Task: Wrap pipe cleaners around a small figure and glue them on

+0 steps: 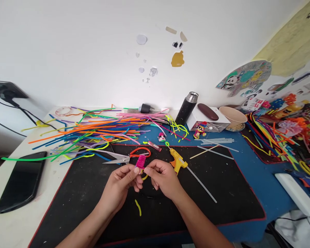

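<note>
Both my hands meet over the black mat [222, 193]. My left hand [121, 184] is closed, pinching a small pink coil of pipe cleaner [141, 162] between thumb and fingers. My right hand [162, 177] is also closed, its fingertips pinched at the lower end of the same coil, where a bit of yellow pipe cleaner [145, 177] shows. Red-handled scissors [129, 156] lie just beyond my left hand. A yellow glue gun [178, 161] lies just beyond my right hand. A short yellow piece [138, 207] rests on the mat below my hands.
A heap of coloured pipe cleaners [93, 132] covers the back left. A black phone [22, 181] lies at the left edge. Glue sticks [217, 142], a black flask [186, 108], a white box [209, 120], a bowl [232, 117] and more craft stuff [281, 134] crowd the right.
</note>
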The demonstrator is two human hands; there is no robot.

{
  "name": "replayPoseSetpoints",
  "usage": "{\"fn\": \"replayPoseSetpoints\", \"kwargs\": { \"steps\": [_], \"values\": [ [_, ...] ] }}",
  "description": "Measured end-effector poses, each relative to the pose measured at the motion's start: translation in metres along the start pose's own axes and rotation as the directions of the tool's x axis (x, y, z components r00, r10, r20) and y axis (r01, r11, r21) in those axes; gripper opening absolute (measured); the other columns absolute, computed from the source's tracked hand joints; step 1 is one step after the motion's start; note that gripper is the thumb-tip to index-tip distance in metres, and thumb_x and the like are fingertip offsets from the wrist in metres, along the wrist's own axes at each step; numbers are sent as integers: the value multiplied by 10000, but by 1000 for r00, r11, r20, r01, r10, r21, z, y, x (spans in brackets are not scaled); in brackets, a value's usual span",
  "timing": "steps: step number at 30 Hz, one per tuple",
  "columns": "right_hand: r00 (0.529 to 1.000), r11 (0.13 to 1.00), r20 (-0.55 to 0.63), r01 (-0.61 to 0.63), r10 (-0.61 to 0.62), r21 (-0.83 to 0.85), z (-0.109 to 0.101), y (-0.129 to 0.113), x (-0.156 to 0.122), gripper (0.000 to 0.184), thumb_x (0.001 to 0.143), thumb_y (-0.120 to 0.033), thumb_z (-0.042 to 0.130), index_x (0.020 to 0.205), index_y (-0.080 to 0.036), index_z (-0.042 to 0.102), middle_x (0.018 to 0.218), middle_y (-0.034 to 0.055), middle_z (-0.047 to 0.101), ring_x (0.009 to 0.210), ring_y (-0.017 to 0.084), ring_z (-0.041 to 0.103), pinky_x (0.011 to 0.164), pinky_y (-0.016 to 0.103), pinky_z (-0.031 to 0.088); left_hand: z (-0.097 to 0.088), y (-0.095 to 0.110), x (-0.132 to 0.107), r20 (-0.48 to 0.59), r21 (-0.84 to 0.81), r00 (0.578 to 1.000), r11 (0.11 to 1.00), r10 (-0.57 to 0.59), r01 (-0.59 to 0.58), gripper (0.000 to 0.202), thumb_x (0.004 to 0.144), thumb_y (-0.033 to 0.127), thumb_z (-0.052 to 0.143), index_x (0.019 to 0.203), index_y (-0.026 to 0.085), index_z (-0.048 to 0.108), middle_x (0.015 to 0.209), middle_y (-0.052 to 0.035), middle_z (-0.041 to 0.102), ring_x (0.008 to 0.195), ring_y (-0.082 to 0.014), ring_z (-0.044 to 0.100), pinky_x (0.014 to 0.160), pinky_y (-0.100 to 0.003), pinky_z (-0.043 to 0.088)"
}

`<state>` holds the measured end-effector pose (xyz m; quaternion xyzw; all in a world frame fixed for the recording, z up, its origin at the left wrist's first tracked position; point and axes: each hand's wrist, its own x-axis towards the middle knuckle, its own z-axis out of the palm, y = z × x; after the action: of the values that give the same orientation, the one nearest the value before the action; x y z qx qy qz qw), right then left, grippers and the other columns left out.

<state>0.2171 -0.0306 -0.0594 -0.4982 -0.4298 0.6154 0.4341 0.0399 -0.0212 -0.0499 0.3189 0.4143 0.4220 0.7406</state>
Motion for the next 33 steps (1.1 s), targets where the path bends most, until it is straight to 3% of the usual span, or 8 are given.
{"fn": "replayPoseSetpoints", "kwargs": {
  "steps": [7,13,21,33],
  "values": [
    [999,999,-38,15,-16,-39,3,-7,-1,389,840,-567,767,770,-203,648,440,-105,451,340,75,391,367,202,267,-1,5,1,-26,62,999,997,39,-38,373,729,479,906,691,141,753,602,-41,711,517,-140,630,494,-224,491],
    [998,997,-60,23,-27,-74,1,-4,-3,362,867,-533,746,774,-194,660,442,-98,457,349,75,398,380,202,269,-3,-3,3,-53,62,998,998,25,-22,362,718,463,918,693,140,756,609,-38,712,524,-136,632,504,-222,496],
    [998,998,-44,35,-38,-57,1,2,-3,378,870,-551,746,785,-193,663,476,-90,486,354,72,406,375,199,277,3,-3,0,-91,-123,993,991,-70,59,358,653,430,957,706,134,763,578,-26,690,495,-117,606,461,-195,473],
    [999,990,32,-48,45,129,-1,6,-2,417,802,-558,830,748,-193,634,415,-108,485,315,59,365,348,193,228,6,-11,-2,132,-282,960,919,-248,276,338,676,385,954,707,112,757,519,2,616,405,-63,529,378,-135,367]
  ]
}}
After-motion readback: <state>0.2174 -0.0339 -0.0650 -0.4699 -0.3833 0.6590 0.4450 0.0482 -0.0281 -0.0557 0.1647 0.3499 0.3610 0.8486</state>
